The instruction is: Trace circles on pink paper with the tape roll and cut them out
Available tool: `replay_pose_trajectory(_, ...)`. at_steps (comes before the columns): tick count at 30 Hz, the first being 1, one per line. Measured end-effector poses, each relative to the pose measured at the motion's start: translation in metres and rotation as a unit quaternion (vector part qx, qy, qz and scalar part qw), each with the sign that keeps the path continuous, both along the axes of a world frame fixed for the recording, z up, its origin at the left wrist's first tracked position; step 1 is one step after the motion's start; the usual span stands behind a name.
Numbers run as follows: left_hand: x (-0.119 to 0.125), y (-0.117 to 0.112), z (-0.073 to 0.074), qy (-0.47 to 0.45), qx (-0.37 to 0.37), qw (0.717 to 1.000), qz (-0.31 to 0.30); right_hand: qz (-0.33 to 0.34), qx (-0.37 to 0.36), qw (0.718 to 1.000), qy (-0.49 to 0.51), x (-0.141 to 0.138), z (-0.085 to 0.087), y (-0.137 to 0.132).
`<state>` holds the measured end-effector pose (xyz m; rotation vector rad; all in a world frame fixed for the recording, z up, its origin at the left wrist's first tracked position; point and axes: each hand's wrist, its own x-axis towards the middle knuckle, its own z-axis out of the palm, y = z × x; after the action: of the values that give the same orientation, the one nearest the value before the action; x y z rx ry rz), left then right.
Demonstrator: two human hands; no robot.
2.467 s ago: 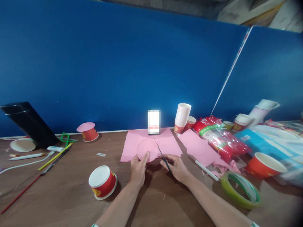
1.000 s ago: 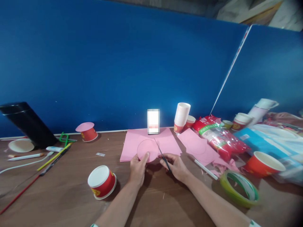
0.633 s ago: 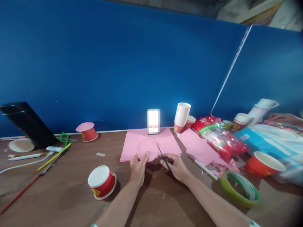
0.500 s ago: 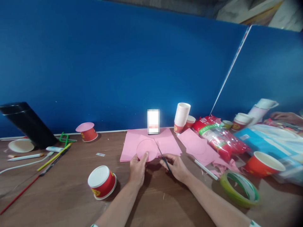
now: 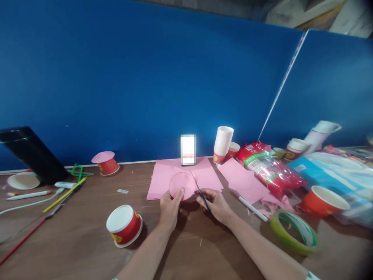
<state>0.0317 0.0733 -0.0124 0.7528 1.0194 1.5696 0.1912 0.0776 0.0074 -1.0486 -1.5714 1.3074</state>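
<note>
My left hand (image 5: 169, 206) pinches the lower edge of a pink paper disc (image 5: 182, 184), thumb on top. My right hand (image 5: 216, 205) is closed round a pair of black scissors (image 5: 199, 190), whose blades point up and left along the disc's right edge. Both hands hover just above the brown table (image 5: 87, 241), in front of a stack of pink paper sheets (image 5: 163, 177).
An upturned red paper cup (image 5: 124, 225) lies left of my hands. A green tape roll (image 5: 293, 232), white pen (image 5: 253, 209), red cup (image 5: 322, 200), a red packet (image 5: 269, 169) and stacked cups (image 5: 223, 144) sit right. Pencils, sticks and a black cylinder (image 5: 32, 153) lie far left.
My hands, the disc and the scissors have stayed put. Another person's hand that showed at the far right edge is gone from view.
</note>
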Motion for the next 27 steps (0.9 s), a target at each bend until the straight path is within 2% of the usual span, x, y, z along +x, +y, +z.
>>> replay_pose_trajectory(14,0.001,0.000,0.002,-0.024,0.006,1.000,0.006,-0.003,0.009,1.000,-0.006,0.001,-0.002,0.001)
replay_pose_trajectory(21,0.002,-0.004,0.010,-0.060,-0.009,0.998,0.005,0.005,0.015,1.000,-0.026,0.001,0.003,0.000)
replay_pose_trajectory(27,0.002,-0.003,0.009,-0.052,-0.007,0.999,0.015,0.003,0.010,0.999,-0.031,0.001,0.001,0.000)
